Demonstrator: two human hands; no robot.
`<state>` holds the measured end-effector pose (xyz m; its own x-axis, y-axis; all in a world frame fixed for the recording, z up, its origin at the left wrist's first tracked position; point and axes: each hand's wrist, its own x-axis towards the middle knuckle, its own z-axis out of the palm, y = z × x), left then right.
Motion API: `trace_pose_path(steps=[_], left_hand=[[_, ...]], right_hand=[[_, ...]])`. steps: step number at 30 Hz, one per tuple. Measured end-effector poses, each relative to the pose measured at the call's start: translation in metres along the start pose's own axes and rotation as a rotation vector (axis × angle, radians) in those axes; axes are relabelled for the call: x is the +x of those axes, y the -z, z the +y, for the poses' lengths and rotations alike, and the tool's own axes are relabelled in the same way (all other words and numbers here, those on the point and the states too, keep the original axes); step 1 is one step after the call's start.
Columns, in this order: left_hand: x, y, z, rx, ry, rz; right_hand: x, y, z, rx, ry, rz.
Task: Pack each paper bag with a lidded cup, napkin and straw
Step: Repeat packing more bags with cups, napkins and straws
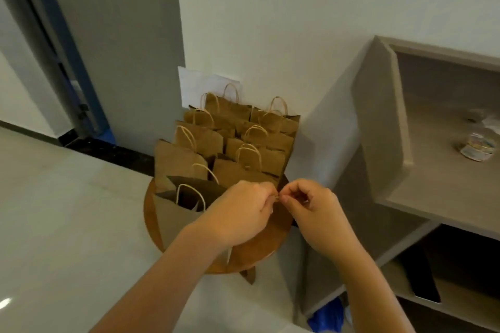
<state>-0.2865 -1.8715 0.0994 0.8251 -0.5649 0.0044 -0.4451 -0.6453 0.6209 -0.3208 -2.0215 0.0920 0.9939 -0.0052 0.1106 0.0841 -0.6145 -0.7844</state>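
Observation:
Several brown paper bags with twisted rope handles stand in rows against the wall, the nearest ones on a round wooden stool. One bag at the front left stands open. My left hand and my right hand meet above the stool, fingertips together, pinching a small brown thing between them; it looks like a bag's handle or top edge, mostly hidden by my fingers. No cup, napkin or straw shows by the bags.
A grey shelf unit stands close on the right, with a clear wrapped item on its upper shelf. A blue bag lies on the floor below it. A doorway opens at far left. A white paper hangs on the wall.

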Motion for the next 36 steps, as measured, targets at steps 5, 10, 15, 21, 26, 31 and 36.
trace_pose_path(steps=[5,10,15,21,26,31,36], left_hand=[[-0.008,0.002,-0.084,0.111,0.220,-0.101],[-0.008,0.002,-0.145,0.081,0.194,-0.025],[0.011,0.018,-0.204,0.175,0.279,0.118],[0.044,0.018,-0.249,0.407,0.334,-0.212],[0.079,0.005,-0.265,0.198,0.178,-0.240],[0.101,-0.006,-0.269,0.178,0.045,-0.256],[0.108,-0.006,-0.273,0.192,0.026,-0.234]], right_hand=[[0.031,-0.072,-0.001,0.099,-0.072,-0.160],[0.071,-0.126,0.011,0.087,-0.209,-0.285],[0.107,-0.152,0.019,-0.065,-0.239,-0.537],[0.122,-0.175,0.025,-0.152,-0.283,-0.631],[0.127,-0.186,0.024,-0.114,-0.396,-0.410],[0.133,-0.198,0.029,-0.185,-0.490,-0.144],[0.140,-0.204,0.030,-0.305,-0.460,-0.021]])
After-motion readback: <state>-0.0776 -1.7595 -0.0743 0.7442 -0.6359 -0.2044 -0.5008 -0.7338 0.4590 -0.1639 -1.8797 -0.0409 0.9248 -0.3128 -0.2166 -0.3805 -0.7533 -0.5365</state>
